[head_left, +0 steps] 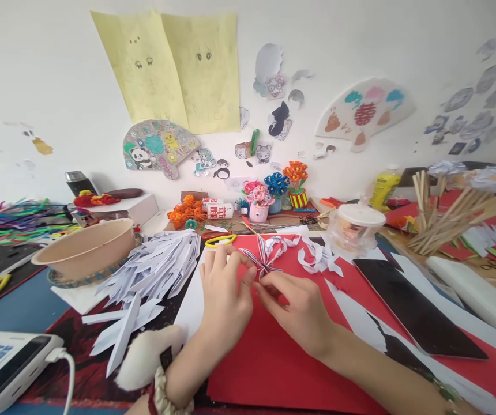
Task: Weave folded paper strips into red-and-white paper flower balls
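Observation:
My left hand and my right hand meet over a red paper sheet at the table's middle. Both pinch a small folded paper piece with red and white stripes, shaped like a star or fan. The left fingers curl round its left side; the right fingertips press its lower edge. A pile of folded white paper strips lies just left of my left hand. More curled white strips lie to the right of the piece.
A beige bowl stands at left, a power bank with cable at the near left corner. Yellow-handled scissors, a clear lidded cup, wooden sticks, a black card and pipe-cleaner flowers surround the work.

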